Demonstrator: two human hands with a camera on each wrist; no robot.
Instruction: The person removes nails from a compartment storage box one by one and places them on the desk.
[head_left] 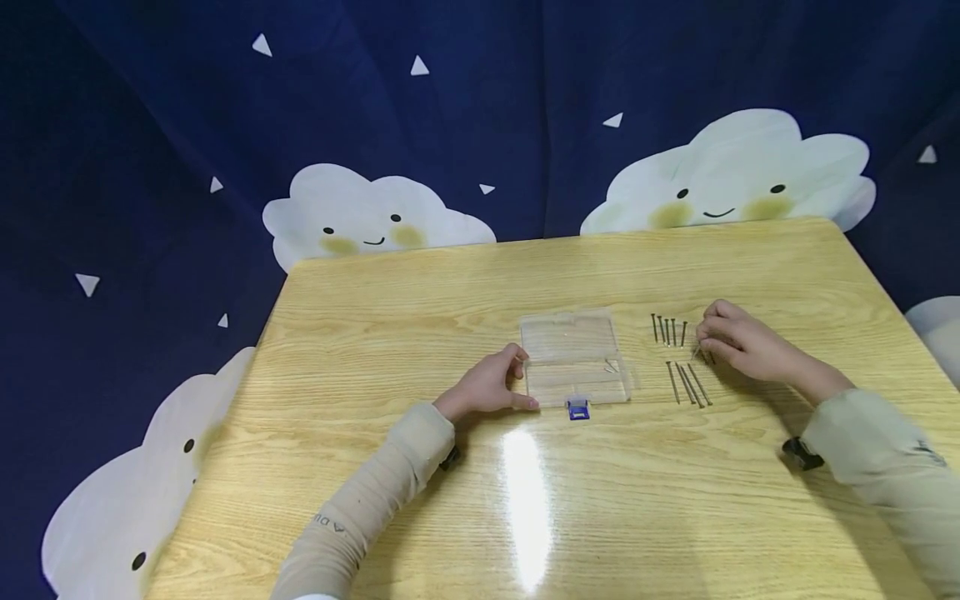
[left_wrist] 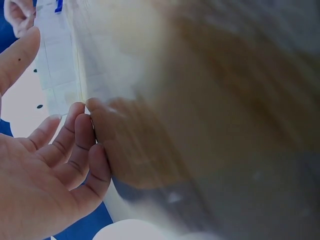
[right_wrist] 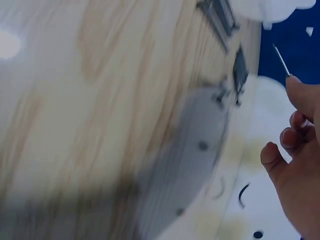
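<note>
A clear plastic case lies unfolded on the table, its lid laid back and a blue latch at its front. Small thin metal pieces lie at the right of its front half. My left hand rests at the case's left end, thumb by the front corner and fingers by the hinge side. Right of the case, several nails lie in a front row and several more nails behind. My right hand, beside these rows, pinches a thin silver nail between thumb and fingers.
The wooden table has a bright light reflection in front of the case. A dark blue curtain with white clouds hangs behind its far edge. Each sleeved forearm comes in from the near side.
</note>
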